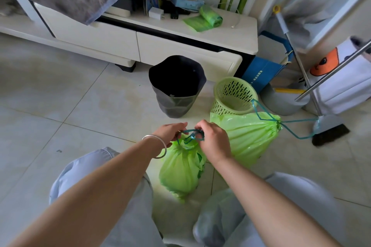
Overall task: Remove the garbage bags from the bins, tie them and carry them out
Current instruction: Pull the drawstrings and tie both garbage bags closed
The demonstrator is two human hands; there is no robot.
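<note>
A small green garbage bag (181, 168) stands on the floor between my knees, its neck gathered. My left hand (170, 132) and my right hand (212, 138) both pinch its teal drawstring (191, 133) just above the neck. To the right lies a larger green garbage bag (249, 138), cinched shut, with its teal drawstring loops trailing to the right. Behind the bags stand a dark bin (177, 86) lined with a black bag and a green mesh bin (233, 95) with no bag in it.
A white low cabinet (140, 40) runs along the back, with a roll of green bags (209, 16) on top. At the right stand a broom (329, 128), a grey dustpan (281, 102), a blue paper bag (263, 72) and a white cloth bag (341, 86).
</note>
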